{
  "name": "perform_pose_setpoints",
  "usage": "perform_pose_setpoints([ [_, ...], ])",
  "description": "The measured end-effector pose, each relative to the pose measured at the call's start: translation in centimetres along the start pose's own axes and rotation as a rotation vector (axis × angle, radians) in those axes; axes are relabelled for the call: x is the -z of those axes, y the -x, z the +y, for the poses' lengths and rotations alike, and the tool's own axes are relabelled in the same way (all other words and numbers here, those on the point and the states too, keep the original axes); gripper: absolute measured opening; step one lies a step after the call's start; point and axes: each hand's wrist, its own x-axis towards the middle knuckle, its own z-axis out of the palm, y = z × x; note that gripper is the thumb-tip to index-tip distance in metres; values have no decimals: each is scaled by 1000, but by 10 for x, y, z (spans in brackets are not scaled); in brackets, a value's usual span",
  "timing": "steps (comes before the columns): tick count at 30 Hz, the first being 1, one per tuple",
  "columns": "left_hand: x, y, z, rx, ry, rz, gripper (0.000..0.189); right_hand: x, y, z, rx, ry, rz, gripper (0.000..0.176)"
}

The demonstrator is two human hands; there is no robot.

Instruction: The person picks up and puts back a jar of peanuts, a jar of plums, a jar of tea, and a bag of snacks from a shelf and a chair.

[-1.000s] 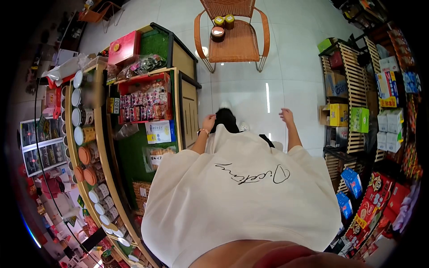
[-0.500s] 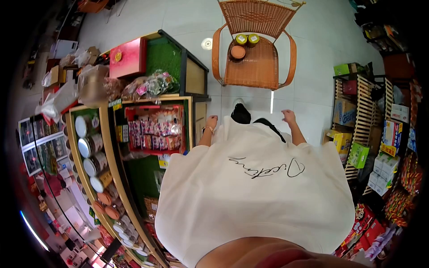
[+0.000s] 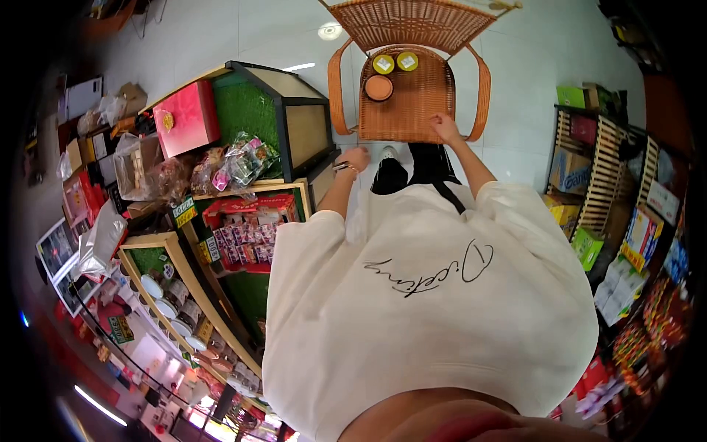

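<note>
Ahead of me stands a brown woven wicker chair [image 3: 412,110] with curved armrests. On its seat are two jars with yellow-green lids, a left one [image 3: 383,64] and a right one [image 3: 407,61], and a jar with an orange lid [image 3: 378,88] in front of them. My right hand [image 3: 445,128] reaches over the front right of the seat, empty, its fingers loosely apart; contact with the seat cannot be made out. My left hand [image 3: 354,158], a bracelet at its wrist, hangs near the display stand's corner. It appears empty, with fingers loosely bent.
On my left a green-lined display stand [image 3: 243,103] bears a red gift box [image 3: 185,119], wrapped flowers [image 3: 247,158] and a red crate of small packets [image 3: 250,239]. Lidded jars [image 3: 166,306] line a lower shelf. Slatted wooden racks [image 3: 589,177] with boxed goods stand on the right.
I have come closer to the chair, and my view has turned slightly. My right hand has moved forward from above the floor to the seat's front edge. My left hand has also moved forward.
</note>
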Motion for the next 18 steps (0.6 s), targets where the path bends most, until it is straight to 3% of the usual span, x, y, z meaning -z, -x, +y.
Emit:
perform_pose_setpoints([
  [4, 27, -76, 82, -48, 205, -108, 35, 24, -43, -59, 141, 318, 35, 28],
  [5, 26, -87, 97, -42, 281, -88, 34, 28, -60, -59, 276, 255, 13, 34],
  [7, 34, -138, 119, -49, 434, 7, 33, 30, -95, -81, 263, 338, 25, 42],
  [9, 24, -181, 131, -43, 213, 99, 34, 29, -134, -98, 136, 339, -49, 58],
  [10, 22, -188, 139, 18, 48, 182, 35, 28, -149, -104, 144, 374, -40, 59],
  [12, 15, -210, 139, -37, -159, 277, 35, 28, -164, -106, 145, 464, -57, 62],
  [16, 16, -239, 146, 103, -50, 194, 32, 12, -188, -107, 395, 695, -61, 65],
  [18, 14, -242, 143, 100, -14, 165, 35, 4, -201, -101, 395, 695, -130, 66],
])
